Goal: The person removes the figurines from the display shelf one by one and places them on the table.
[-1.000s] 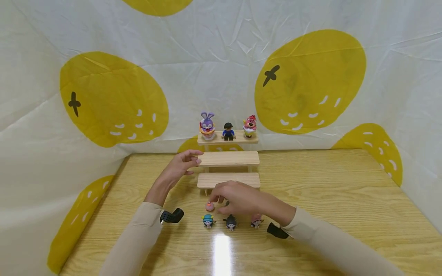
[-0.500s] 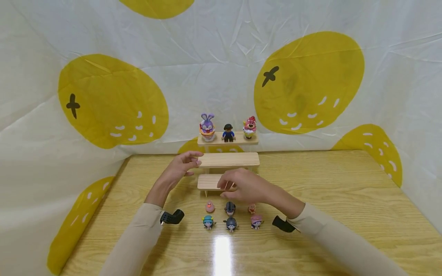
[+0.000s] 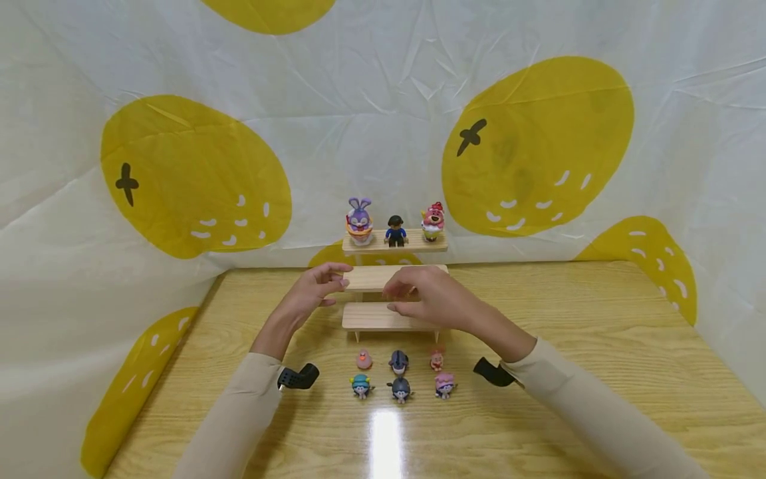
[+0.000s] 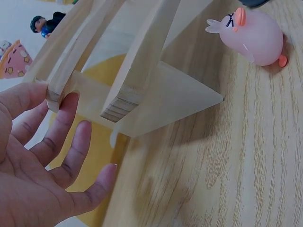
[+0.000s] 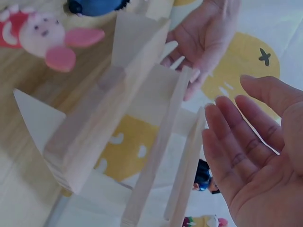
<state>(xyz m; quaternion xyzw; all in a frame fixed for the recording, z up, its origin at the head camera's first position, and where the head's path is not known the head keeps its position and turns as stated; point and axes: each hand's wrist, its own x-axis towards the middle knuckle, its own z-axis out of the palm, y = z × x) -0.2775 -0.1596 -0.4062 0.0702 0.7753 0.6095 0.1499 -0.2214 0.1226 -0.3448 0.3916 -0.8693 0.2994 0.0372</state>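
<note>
My left hand pinches the left end of the middle shelf of a three-step wooden display stand, with thumb and finger on either side of the board in the left wrist view. Over the middle and lowest shelves hovers my right hand; its fingers are loosely bent and hold nothing, as the right wrist view shows. The top shelf bears a purple rabbit figure, a toy figure in blue and a pink bear figure.
Before the stand are two rows of small figures: a pink duck, a dark blue-grey figure, a pink piglet, then teal-hatted, grey-hatted and pink-hatted figures. A fruit-printed sheet hangs behind.
My right hand has risen from above the small figures on the table to over the stand's shelves, uncovering the back row. The left hand stays at the middle shelf.
</note>
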